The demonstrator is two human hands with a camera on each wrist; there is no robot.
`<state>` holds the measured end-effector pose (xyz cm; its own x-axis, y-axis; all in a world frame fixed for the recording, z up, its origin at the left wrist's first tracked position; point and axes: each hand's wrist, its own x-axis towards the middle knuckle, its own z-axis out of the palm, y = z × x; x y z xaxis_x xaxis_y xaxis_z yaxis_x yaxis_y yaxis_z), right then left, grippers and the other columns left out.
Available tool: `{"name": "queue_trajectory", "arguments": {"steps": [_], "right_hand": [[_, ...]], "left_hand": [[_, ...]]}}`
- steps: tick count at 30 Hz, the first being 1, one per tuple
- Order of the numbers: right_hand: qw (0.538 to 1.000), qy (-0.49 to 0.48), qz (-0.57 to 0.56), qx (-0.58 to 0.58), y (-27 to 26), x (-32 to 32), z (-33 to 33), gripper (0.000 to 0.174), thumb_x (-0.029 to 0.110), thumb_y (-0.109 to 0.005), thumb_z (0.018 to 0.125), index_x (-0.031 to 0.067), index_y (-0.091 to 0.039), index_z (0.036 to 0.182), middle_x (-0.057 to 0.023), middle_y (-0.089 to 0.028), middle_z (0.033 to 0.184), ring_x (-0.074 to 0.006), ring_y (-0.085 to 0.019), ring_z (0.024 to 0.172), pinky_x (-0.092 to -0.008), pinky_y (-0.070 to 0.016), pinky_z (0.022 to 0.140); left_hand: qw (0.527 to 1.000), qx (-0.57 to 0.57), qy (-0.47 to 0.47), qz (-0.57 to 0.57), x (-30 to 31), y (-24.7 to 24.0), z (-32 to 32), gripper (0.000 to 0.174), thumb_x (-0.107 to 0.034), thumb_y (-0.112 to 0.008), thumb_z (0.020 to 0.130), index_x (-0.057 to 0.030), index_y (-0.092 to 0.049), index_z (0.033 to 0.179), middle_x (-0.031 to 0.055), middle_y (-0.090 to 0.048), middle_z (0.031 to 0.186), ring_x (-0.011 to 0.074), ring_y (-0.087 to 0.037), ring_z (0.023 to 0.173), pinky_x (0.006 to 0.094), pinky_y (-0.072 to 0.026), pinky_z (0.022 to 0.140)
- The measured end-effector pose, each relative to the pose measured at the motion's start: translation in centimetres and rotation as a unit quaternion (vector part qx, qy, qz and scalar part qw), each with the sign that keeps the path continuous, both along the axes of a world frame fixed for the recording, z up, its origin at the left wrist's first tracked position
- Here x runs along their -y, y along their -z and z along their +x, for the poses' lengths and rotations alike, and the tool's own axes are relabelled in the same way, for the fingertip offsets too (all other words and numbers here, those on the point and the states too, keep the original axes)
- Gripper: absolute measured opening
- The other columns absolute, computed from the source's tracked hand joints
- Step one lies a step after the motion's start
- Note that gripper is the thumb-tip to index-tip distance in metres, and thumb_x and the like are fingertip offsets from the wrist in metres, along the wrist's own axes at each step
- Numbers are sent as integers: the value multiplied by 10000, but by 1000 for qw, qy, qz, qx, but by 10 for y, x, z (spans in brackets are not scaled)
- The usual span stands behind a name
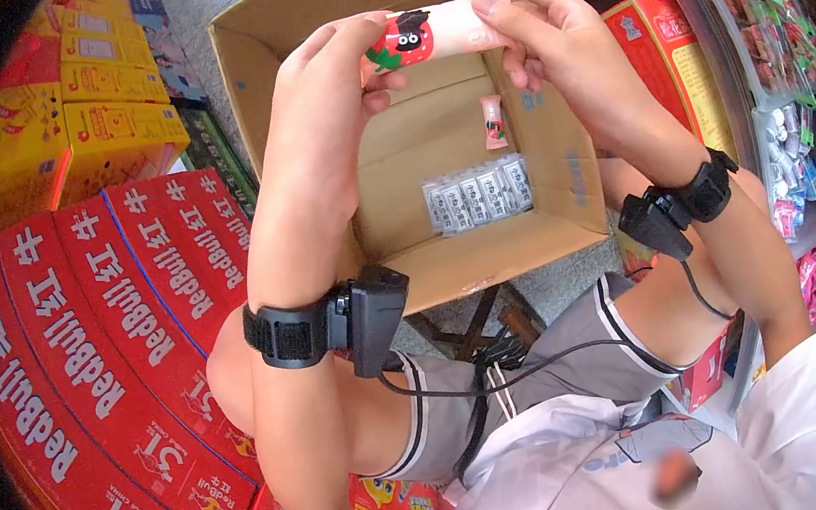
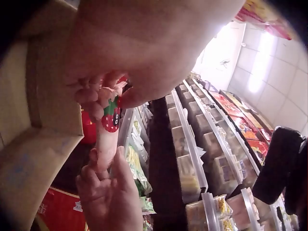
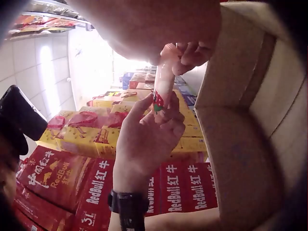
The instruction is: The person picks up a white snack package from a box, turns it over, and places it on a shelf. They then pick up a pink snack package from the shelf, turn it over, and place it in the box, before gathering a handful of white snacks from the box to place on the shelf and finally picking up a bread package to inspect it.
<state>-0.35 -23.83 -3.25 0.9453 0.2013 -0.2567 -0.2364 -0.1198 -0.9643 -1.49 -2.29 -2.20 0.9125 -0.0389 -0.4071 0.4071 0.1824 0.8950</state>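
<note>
Both ends of a pale pink, strawberry-printed packet (image 1: 443, 29) are pinched right now, the left hand (image 1: 331, 67) on the strawberry end and the right hand (image 1: 559, 31) on the plain pale end, holding it up level above the open cardboard box (image 1: 570, 176). Down inside that box, one small pink packet (image 1: 494, 124) lies near the right wall, just beyond the rows of silver packets (image 1: 479, 196), and red RedBull cartons (image 1: 101, 340) line up outside, over on the left!

Matt cardboard box (image 1: 490, 267) — glossy held wrapper (image 1: 455, 30), perhaps plastic — cloth shorts (image 1: 579, 341)
</note>
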Motion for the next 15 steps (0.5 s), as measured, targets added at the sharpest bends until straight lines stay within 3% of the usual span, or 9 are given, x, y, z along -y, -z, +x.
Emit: {"name": "queue_trajectory", "arguments": {"steps": [4, 7, 10, 15], "right_hand": [[998, 17, 19, 61, 11, -7, 1, 424, 354, -696, 976, -4, -646, 1197, -59, -706, 942, -94, -657, 850, -260, -534, 740], [997, -50, 10, 60, 19, -2, 3, 405, 318, -688, 981, -22, -648, 1197, -85, -727, 1002, -115, -668, 942, -275, -533, 838], [995, -102, 4, 5, 13, -5, 2, 382, 289, -676, 983, -29, -653, 1193, -90, -729, 1010, -121, -673, 927, -270, -535, 836], [990, -130, -59, -6, 30, -9, 15, 421, 347, -614, 1005, -45, -673, 1145, -107, -733, 963, -143, -684, 831, -300, -545, 724]], "left_hand": [[999, 47, -17, -21, -2, 9, 3, 314, -212, -679, 948, 10, -676, 1170, 28, -687, 980, 96, -618, 866, 244, -465, 790], [995, 36, -44, -79, 2, 7, 5, 283, -157, -716, 965, 11, -672, 1188, 29, -681, 1056, 87, -613, 934, 229, -486, 878], [993, 39, -73, -88, 8, 10, 8, 326, -129, -749, 941, 18, -643, 1212, 43, -690, 1065, 93, -622, 966, 227, -488, 878], [997, 13, -81, -15, 21, 41, 19, 373, -149, -756, 942, 8, -620, 1252, 65, -697, 1078, 120, -663, 914, 243, -518, 846]]}}
